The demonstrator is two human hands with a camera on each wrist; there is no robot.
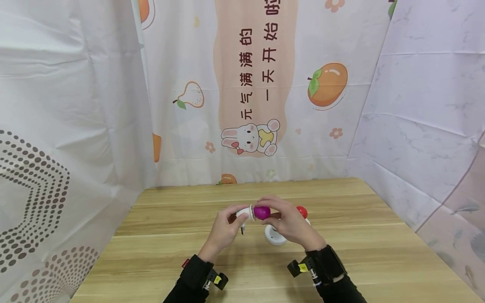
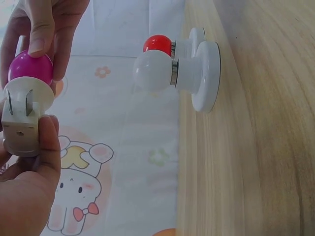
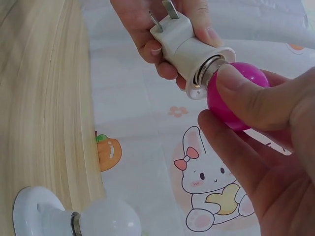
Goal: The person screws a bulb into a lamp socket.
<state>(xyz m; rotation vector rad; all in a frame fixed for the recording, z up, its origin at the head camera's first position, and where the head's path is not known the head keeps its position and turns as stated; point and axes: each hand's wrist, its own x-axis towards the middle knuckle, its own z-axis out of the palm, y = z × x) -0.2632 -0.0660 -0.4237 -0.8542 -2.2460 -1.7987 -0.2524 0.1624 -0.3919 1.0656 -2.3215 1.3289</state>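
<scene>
My left hand (image 1: 223,229) grips a white plug-in lamp socket (image 3: 189,49) whose two metal prongs stick out at its back. Between the fingers and thumb of my right hand (image 1: 289,221) is a magenta light bulb (image 3: 236,93). In the right wrist view, the bulb's metal base sits partly inside the socket's mouth, with some of the thread still showing. Both hands hold these parts above the wooden table (image 1: 170,269), bulb and socket in line with each other.
A white bulb (image 2: 152,71) stands in a round white lamp holder (image 2: 209,76) on the table, close by my right hand. Behind it, a red bulb (image 2: 157,44) sits in a similar holder (image 2: 197,37). Printed curtains (image 1: 182,139) hang along the table's back and sides.
</scene>
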